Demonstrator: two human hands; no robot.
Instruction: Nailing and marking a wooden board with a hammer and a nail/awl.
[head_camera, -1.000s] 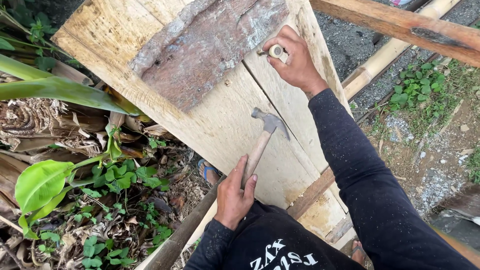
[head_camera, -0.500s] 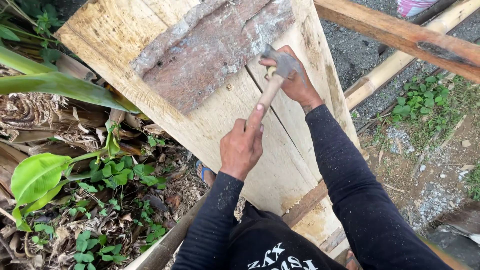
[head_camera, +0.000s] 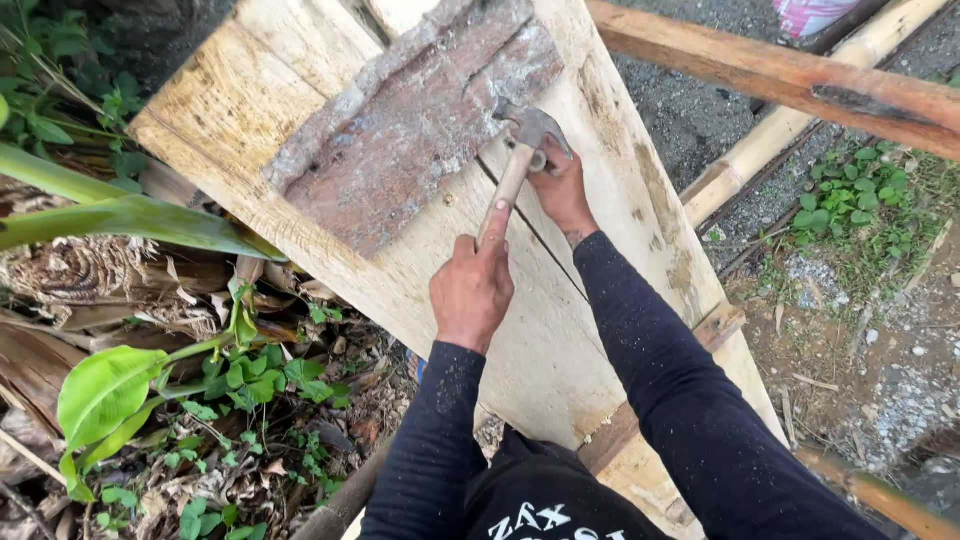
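My left hand (head_camera: 472, 290) is shut on the wooden handle of a claw hammer (head_camera: 512, 180). The hammer's steel head lies at the lower right corner of a rough, reddish bark-faced slab (head_camera: 400, 160). That slab rests on pale wooden boards (head_camera: 560, 340) that slope away from me. My right hand (head_camera: 565, 195) is on the boards just under the hammer head. Its fingers pinch a small pale object (head_camera: 539, 160) against the wood, and the hammer mostly hides it. Both arms wear dark long sleeves.
A weathered timber beam (head_camera: 770, 80) crosses the top right, with a bamboo pole (head_camera: 770, 135) under it. Green leaves (head_camera: 105, 390) and dry plant litter fill the left. Gravel and weeds (head_camera: 860, 210) lie on the right.
My left hand has swung the hammer up from low on the boards, bringing its head beside my right hand. My right hand has stayed at the slab's corner.
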